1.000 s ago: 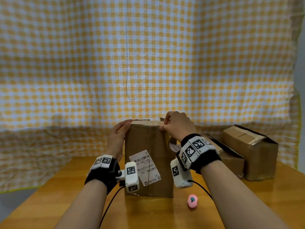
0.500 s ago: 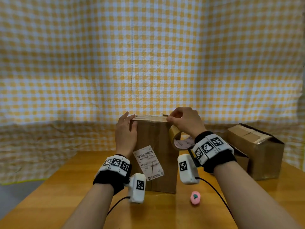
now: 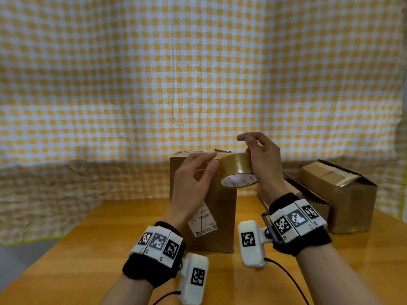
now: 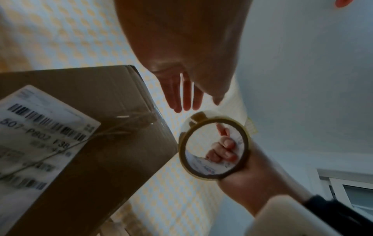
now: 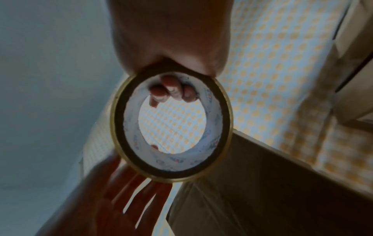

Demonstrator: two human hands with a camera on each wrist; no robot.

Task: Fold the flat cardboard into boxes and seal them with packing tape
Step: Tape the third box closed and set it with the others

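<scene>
A tall brown cardboard box (image 3: 220, 216) with a white shipping label stands upright on the wooden table (image 3: 88, 249). In front of its top right corner my right hand (image 3: 251, 150) holds a roll of tan packing tape (image 3: 235, 165), fingers curled through the core and thumb on the outside. My left hand (image 3: 207, 165) is off the box, its straight fingers reaching to the roll's left side. The left wrist view shows the roll (image 4: 182, 148) just beyond the fingers (image 4: 181, 95). In the right wrist view the roll (image 5: 119, 127) fills the middle.
Two more cardboard boxes lie on the table at the right, one taped box (image 3: 343, 194) on its side and a lower one (image 3: 312, 197) behind my right wrist. A yellow checked cloth (image 3: 198, 73) hangs behind the table. Bare tabletop lies to the left.
My right hand has lifted the tape roll from beside the box up to its top corner. My left hand has left the box's top edge and moved right to the roll.
</scene>
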